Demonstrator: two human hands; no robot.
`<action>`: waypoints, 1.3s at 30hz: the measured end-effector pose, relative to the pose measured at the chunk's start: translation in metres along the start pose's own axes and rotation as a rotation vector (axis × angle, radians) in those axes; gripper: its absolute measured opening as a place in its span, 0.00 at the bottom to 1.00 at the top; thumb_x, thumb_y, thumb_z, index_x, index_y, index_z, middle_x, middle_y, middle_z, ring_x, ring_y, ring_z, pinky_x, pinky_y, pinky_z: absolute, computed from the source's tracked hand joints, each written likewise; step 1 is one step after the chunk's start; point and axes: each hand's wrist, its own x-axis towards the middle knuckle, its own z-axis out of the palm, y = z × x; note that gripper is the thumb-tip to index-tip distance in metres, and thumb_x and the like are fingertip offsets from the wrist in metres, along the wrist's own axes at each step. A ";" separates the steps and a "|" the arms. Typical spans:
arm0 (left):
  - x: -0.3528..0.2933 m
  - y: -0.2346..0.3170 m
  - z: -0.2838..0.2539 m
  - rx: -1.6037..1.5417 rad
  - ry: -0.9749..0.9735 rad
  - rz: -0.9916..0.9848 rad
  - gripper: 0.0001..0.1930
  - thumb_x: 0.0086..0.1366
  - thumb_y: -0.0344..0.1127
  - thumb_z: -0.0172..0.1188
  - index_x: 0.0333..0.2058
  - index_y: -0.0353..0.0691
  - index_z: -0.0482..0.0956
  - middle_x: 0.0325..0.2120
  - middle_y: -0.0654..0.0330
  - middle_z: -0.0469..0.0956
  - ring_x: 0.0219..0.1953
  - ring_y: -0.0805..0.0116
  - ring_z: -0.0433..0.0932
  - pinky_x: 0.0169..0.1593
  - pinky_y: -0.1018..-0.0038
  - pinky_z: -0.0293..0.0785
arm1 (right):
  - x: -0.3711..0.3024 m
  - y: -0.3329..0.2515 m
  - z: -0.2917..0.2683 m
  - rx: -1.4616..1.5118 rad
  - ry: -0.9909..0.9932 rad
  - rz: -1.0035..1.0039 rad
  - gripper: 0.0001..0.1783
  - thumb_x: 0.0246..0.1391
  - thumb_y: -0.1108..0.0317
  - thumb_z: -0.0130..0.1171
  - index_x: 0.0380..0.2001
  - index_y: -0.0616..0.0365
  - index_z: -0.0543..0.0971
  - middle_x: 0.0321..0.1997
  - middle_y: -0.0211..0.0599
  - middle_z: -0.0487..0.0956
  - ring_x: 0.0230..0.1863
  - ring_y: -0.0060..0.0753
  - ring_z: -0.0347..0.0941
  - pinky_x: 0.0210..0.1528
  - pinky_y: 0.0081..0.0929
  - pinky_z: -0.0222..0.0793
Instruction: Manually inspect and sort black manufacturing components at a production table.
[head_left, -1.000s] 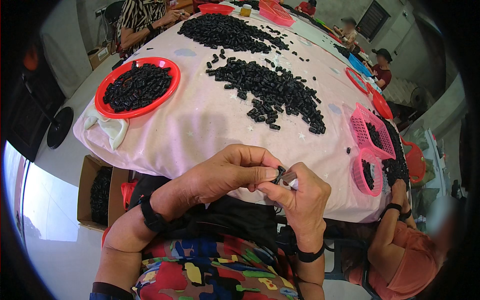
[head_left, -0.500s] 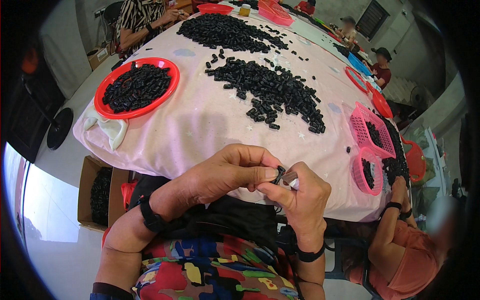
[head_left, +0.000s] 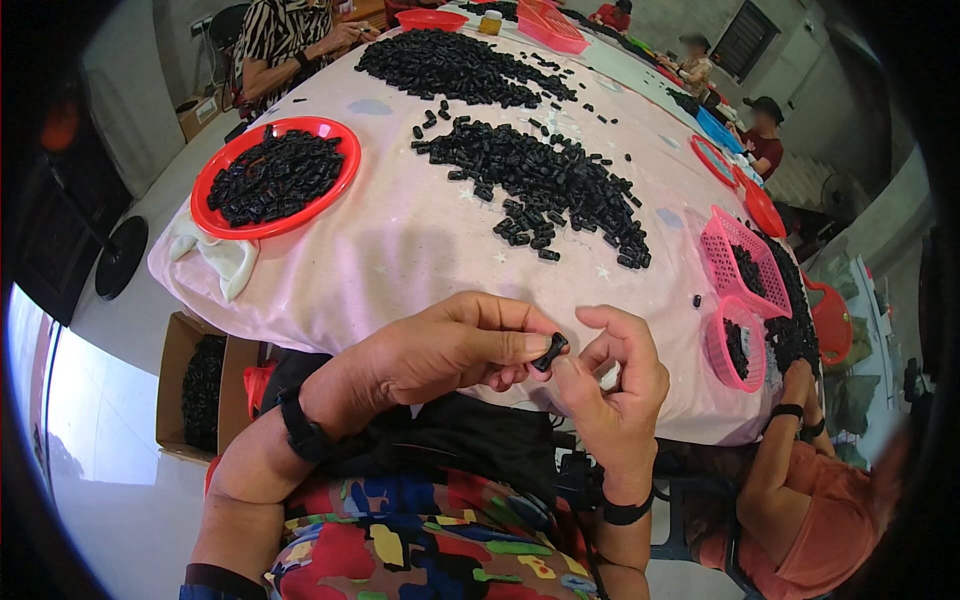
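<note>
Between the thumb and fingers of my left hand (head_left: pixel 470 350) is a small black moulded part (head_left: pixel 548 353), held just above the table's near edge. My right hand (head_left: pixel 615 390) is close beside it, its thumb tip at the part and its index finger raised and curved. A white-handled tool (head_left: pixel 609 376) sits in the right palm, mostly hidden by the fingers; its blade does not show. Beyond my hands, a loose pile of similar black parts (head_left: pixel 540 175) lies on the pink tablecloth (head_left: pixel 400 260).
A red tray (head_left: pixel 345 180) of black parts stands at the left, over a white cloth (head_left: pixel 230 262). At the right are pink baskets (head_left: pixel 735 372) and a co-worker's hands (head_left: pixel 798 380). A bigger black heap (head_left: pixel 440 65) lies farther back. A cardboard box (head_left: pixel 172 385) stands on the floor at left.
My right index finger has lifted and opened away from the black part. The metal blade that showed at the part is now out of sight. My left hand has barely moved.
</note>
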 end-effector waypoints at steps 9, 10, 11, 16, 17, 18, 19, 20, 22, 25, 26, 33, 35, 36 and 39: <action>0.003 0.002 0.000 0.004 0.015 -0.008 0.13 0.66 0.38 0.57 0.45 0.38 0.74 0.26 0.68 0.74 0.27 0.82 0.70 0.31 0.86 0.66 | -0.001 0.008 0.002 0.140 -0.066 -0.034 0.12 0.51 0.75 0.61 0.41 0.64 0.77 0.32 0.36 0.81 0.24 0.17 0.72 0.26 0.14 0.67; 0.002 0.003 0.001 0.001 0.025 0.018 0.14 0.66 0.38 0.56 0.46 0.38 0.73 0.28 0.67 0.75 0.27 0.82 0.70 0.31 0.86 0.67 | -0.001 0.008 0.002 0.116 -0.023 -0.023 0.11 0.51 0.75 0.61 0.39 0.64 0.78 0.31 0.35 0.81 0.24 0.16 0.72 0.26 0.14 0.67; 0.002 0.004 0.003 0.002 0.024 0.020 0.14 0.66 0.38 0.56 0.46 0.38 0.73 0.28 0.67 0.75 0.27 0.82 0.70 0.31 0.86 0.67 | -0.002 0.008 0.003 0.116 -0.022 -0.025 0.11 0.51 0.75 0.61 0.39 0.64 0.78 0.31 0.35 0.81 0.24 0.16 0.72 0.26 0.14 0.67; 0.003 0.001 0.001 0.127 -0.001 0.219 0.14 0.66 0.37 0.57 0.46 0.36 0.73 0.33 0.64 0.77 0.30 0.82 0.71 0.36 0.85 0.68 | -0.002 -0.001 0.006 0.122 0.096 0.078 0.08 0.51 0.74 0.62 0.36 0.64 0.79 0.25 0.30 0.80 0.21 0.14 0.69 0.24 0.14 0.65; 0.003 0.001 0.001 0.128 0.000 0.222 0.14 0.66 0.37 0.57 0.46 0.36 0.73 0.33 0.64 0.77 0.30 0.82 0.71 0.36 0.85 0.68 | -0.003 0.001 0.007 0.122 0.094 0.075 0.08 0.51 0.74 0.62 0.36 0.64 0.79 0.25 0.30 0.80 0.21 0.14 0.69 0.24 0.14 0.65; 0.003 0.001 0.001 0.132 0.002 0.225 0.14 0.66 0.37 0.56 0.45 0.36 0.73 0.32 0.65 0.77 0.30 0.83 0.71 0.36 0.85 0.68 | -0.004 0.004 0.009 0.112 0.099 0.039 0.08 0.50 0.74 0.63 0.35 0.63 0.79 0.24 0.30 0.79 0.20 0.14 0.69 0.24 0.14 0.65; 0.003 0.000 0.001 0.136 0.004 0.227 0.13 0.66 0.37 0.56 0.45 0.36 0.73 0.32 0.66 0.76 0.30 0.83 0.71 0.36 0.85 0.67 | -0.005 0.006 0.010 0.101 0.103 0.003 0.09 0.50 0.74 0.64 0.35 0.63 0.79 0.23 0.29 0.79 0.20 0.14 0.69 0.23 0.14 0.65; 0.004 -0.001 0.000 0.135 0.004 0.228 0.13 0.66 0.37 0.56 0.45 0.36 0.73 0.32 0.66 0.76 0.30 0.83 0.71 0.36 0.85 0.67 | -0.006 0.005 0.010 0.101 0.102 0.003 0.09 0.50 0.74 0.64 0.35 0.63 0.79 0.23 0.29 0.79 0.20 0.14 0.69 0.23 0.14 0.65; 0.006 -0.004 -0.002 0.202 0.029 0.285 0.13 0.66 0.38 0.56 0.44 0.37 0.74 0.31 0.68 0.76 0.30 0.84 0.71 0.36 0.86 0.67 | -0.006 0.004 0.010 0.039 0.086 -0.031 0.10 0.48 0.73 0.66 0.35 0.63 0.79 0.22 0.30 0.78 0.18 0.15 0.68 0.21 0.14 0.64; 0.005 -0.003 0.000 0.185 0.020 0.258 0.12 0.66 0.39 0.56 0.43 0.38 0.74 0.30 0.70 0.75 0.30 0.84 0.71 0.36 0.85 0.67 | -0.006 0.000 0.012 0.045 0.121 -0.026 0.13 0.45 0.75 0.67 0.36 0.62 0.79 0.22 0.33 0.77 0.17 0.16 0.69 0.21 0.14 0.64; 0.004 -0.003 -0.001 0.185 0.021 0.258 0.12 0.66 0.39 0.56 0.43 0.38 0.74 0.30 0.70 0.75 0.30 0.84 0.71 0.36 0.85 0.67 | -0.005 -0.001 0.014 0.045 0.120 -0.026 0.13 0.45 0.75 0.67 0.36 0.62 0.79 0.22 0.33 0.77 0.17 0.16 0.69 0.21 0.14 0.64; 0.006 -0.007 -0.002 0.132 -0.007 0.242 0.12 0.68 0.36 0.53 0.45 0.37 0.72 0.34 0.65 0.76 0.35 0.80 0.75 0.41 0.82 0.70 | -0.004 0.007 0.017 -0.194 0.160 -0.290 0.19 0.40 0.77 0.70 0.40 0.60 0.79 0.21 0.36 0.77 0.15 0.24 0.71 0.19 0.18 0.67; 0.007 -0.007 -0.001 0.144 0.006 0.240 0.11 0.68 0.36 0.52 0.45 0.37 0.72 0.34 0.64 0.77 0.35 0.79 0.76 0.41 0.81 0.71 | -0.004 0.008 0.016 -0.251 0.176 -0.349 0.19 0.40 0.76 0.70 0.40 0.60 0.80 0.20 0.36 0.76 0.15 0.26 0.70 0.18 0.19 0.66; 0.008 -0.008 -0.001 0.130 0.021 0.233 0.11 0.68 0.35 0.52 0.45 0.36 0.72 0.34 0.63 0.77 0.35 0.78 0.76 0.41 0.81 0.72 | -0.005 0.008 0.015 -0.310 0.177 -0.382 0.18 0.40 0.75 0.71 0.39 0.59 0.80 0.18 0.34 0.74 0.14 0.27 0.69 0.17 0.20 0.64; 0.008 -0.009 -0.001 0.122 0.046 0.226 0.11 0.69 0.35 0.52 0.45 0.36 0.72 0.35 0.62 0.77 0.35 0.76 0.78 0.42 0.80 0.73 | -0.005 0.008 0.015 -0.413 0.189 -0.451 0.17 0.39 0.74 0.71 0.37 0.58 0.80 0.14 0.32 0.70 0.12 0.27 0.66 0.14 0.23 0.59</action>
